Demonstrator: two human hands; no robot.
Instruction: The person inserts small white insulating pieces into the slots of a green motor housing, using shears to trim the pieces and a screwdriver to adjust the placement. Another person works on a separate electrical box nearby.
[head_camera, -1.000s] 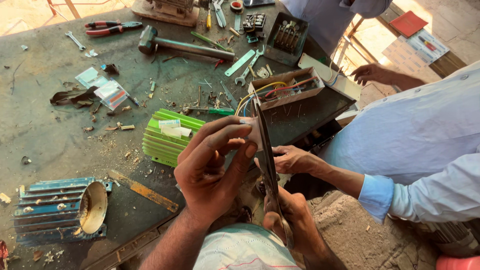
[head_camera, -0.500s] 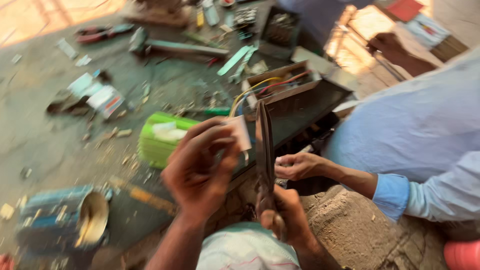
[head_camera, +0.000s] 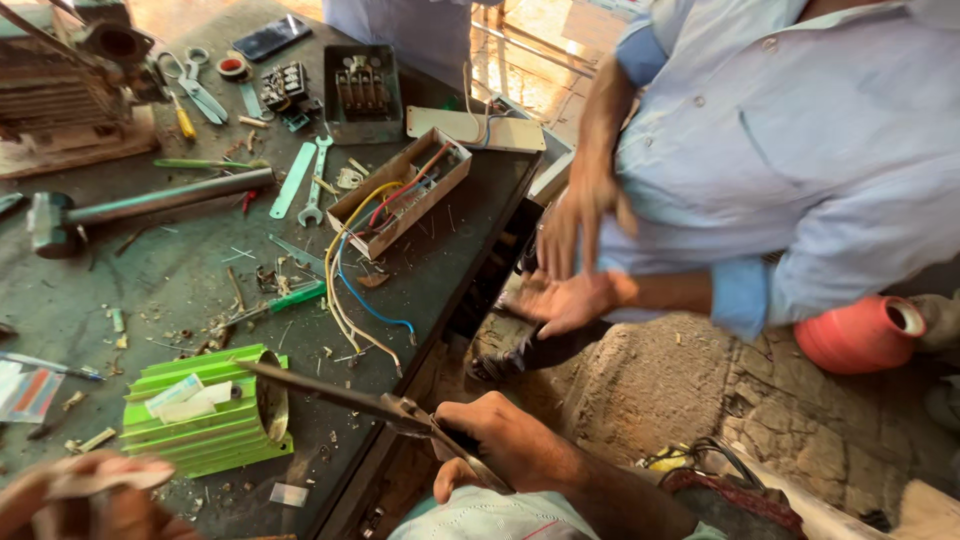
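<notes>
- Gripping the shears (head_camera: 380, 402) by the handles, your right hand (head_camera: 500, 440) is sitting at the near edge of the workbench (head_camera: 120, 300), fist wrapped tight around them.
- You are pointing the long dark blades left and slightly far, their tips lying over the green finned housing (head_camera: 205, 415) at the near left of the bench.
- Your wrist is running straight out of the forearm, knuckles up; you are doing well to keep it level so the blades are not twisting.
- Your left hand (head_camera: 85, 495) is showing blurred at the near left corner, fingers curled; whether it is pinching a pale scrap is not something the view is settling.
- You are working near a second person's two open hands (head_camera: 570, 270) on the right, so be keeping the blade tips turned away from them.
- Loose wires (head_camera: 350, 290) are trailing from the open box (head_camera: 400, 190) just far of the blades; be steering clear of them.
</notes>
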